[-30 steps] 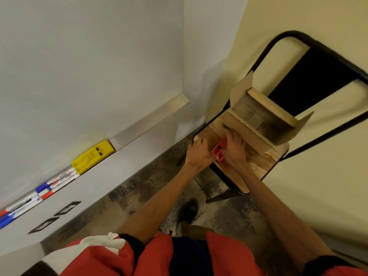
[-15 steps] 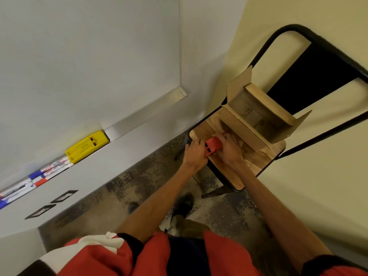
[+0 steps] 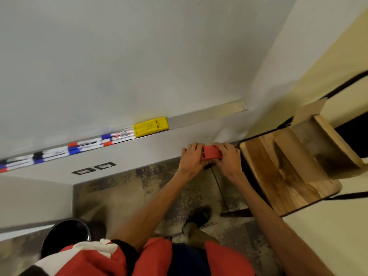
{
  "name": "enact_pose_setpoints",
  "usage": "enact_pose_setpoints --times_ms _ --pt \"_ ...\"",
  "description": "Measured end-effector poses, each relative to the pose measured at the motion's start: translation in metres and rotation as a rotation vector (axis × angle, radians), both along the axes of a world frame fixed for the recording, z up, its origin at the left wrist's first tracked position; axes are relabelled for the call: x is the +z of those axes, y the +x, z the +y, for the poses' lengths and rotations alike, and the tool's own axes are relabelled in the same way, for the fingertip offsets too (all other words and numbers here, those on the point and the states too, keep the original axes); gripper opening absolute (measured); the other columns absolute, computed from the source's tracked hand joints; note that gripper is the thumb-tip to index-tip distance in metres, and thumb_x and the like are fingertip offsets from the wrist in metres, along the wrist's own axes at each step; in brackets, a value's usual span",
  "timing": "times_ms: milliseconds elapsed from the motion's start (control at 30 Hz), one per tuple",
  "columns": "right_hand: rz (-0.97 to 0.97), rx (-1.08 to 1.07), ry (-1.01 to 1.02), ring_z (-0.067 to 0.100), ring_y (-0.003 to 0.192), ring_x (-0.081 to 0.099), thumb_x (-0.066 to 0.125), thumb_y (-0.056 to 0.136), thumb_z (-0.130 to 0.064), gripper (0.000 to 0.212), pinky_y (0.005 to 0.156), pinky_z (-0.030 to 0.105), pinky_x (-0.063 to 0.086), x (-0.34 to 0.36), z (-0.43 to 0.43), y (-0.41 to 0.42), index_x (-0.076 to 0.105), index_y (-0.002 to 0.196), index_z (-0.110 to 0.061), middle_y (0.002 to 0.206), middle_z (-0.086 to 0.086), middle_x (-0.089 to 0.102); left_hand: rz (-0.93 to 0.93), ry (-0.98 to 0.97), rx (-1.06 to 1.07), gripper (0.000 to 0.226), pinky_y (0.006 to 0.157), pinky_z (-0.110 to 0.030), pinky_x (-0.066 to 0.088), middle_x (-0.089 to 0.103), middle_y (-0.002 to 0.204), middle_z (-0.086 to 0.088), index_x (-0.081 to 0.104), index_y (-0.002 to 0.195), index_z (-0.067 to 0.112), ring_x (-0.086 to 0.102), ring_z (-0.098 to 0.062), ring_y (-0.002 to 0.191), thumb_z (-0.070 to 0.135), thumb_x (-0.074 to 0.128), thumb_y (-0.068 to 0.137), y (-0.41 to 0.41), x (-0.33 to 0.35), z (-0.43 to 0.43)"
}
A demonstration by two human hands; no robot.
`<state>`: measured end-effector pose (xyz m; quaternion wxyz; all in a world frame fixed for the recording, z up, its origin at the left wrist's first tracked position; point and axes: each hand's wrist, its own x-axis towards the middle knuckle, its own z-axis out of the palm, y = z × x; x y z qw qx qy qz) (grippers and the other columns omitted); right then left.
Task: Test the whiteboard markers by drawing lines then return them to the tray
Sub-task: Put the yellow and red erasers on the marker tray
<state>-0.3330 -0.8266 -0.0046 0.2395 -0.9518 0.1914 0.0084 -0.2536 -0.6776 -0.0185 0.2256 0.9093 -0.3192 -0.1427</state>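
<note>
Both hands hold a small red plastic block (image 3: 212, 152) in the air, just left of the wooden chair seat. My left hand (image 3: 190, 157) grips its left end and my right hand (image 3: 229, 157) grips its right end. Several whiteboard markers (image 3: 87, 145) with blue, red and black caps lie in a row on the metal tray (image 3: 199, 116) under the whiteboard (image 3: 119, 56). A yellow eraser (image 3: 150, 126) sits on the tray to the right of the markers.
A chair with a wooden seat (image 3: 278, 176) stands at the right, with an open cardboard box (image 3: 322, 144) on it. A black bin (image 3: 65, 238) is on the floor at lower left. Two wall sockets (image 3: 93, 168) sit below the tray.
Both hands lifted the red block off the chair seat and carried it left, towards the whiteboard tray. The view swung left, showing more markers and the bin.
</note>
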Motion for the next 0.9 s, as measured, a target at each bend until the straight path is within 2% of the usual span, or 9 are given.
enact_pose_setpoints --times_ms 167,333,467,567,733,900 --pt "-0.071 0.092 0.043 0.026 0.112 0.053 0.078 0.081 -0.032 0.059 0.1 0.04 0.034 0.007 0.075 0.033 0.054 0.134 -0.023 0.12 0.005 0.059 -0.035 -0.054 0.112 0.056 0.097 -0.039 0.033 0.053 0.134 -0.008 0.047 0.136 0.016 0.048 -0.026 0.119 0.042 0.065 0.09 0.017 0.009 0.084" --pt "-0.073 0.178 0.093 0.026 0.111 0.056 0.077 0.083 -0.037 0.063 0.103 0.037 0.037 0.015 0.157 0.054 0.05 0.138 -0.022 0.127 0.006 0.057 -0.061 -0.11 0.211 0.06 0.107 -0.04 0.033 0.05 0.141 -0.007 0.043 0.141 0.018 0.046 -0.025 0.127 0.043 0.065 0.091 0.024 0.015 0.173" --pt "-0.097 0.228 0.1 0.027 0.115 0.054 0.076 0.085 -0.036 0.064 0.103 0.037 0.04 0.023 0.227 0.067 0.048 0.14 -0.021 0.131 0.007 0.055 -0.138 -0.178 0.273 0.061 0.114 -0.045 0.032 0.044 0.147 -0.01 0.041 0.145 0.016 0.043 -0.027 0.133 0.039 0.063 0.093 0.021 0.026 0.245" --pt "-0.101 0.274 0.099 0.028 0.119 0.052 0.076 0.084 -0.04 0.067 0.102 0.037 0.042 0.026 0.282 0.079 0.047 0.142 -0.022 0.135 0.006 0.054 -0.252 -0.173 0.313 0.059 0.11 -0.047 0.037 0.047 0.144 -0.013 0.045 0.14 0.015 0.047 -0.031 0.13 0.038 0.068 0.091 0.018 0.032 0.299" --pt "-0.103 0.353 0.116 0.028 0.121 0.051 0.076 0.085 -0.036 0.066 0.104 0.04 0.044 0.034 0.378 0.1 0.046 0.143 -0.024 0.138 0.006 0.053 -0.367 -0.14 0.384 0.056 0.099 -0.047 0.048 0.057 0.129 -0.013 0.051 0.129 0.016 0.055 -0.031 0.118 0.032 0.078 0.083 0.02 0.033 0.387" --pt "-0.135 0.467 0.171 0.025 0.121 0.053 0.077 0.085 -0.035 0.067 0.105 0.037 0.043 0.041 0.453 0.119 0.047 0.142 -0.021 0.137 0.007 0.054 -0.421 -0.074 0.524 0.051 0.097 -0.049 0.048 0.063 0.125 -0.01 0.057 0.126 0.013 0.058 -0.029 0.117 0.03 0.078 0.083 0.027 0.034 0.462"
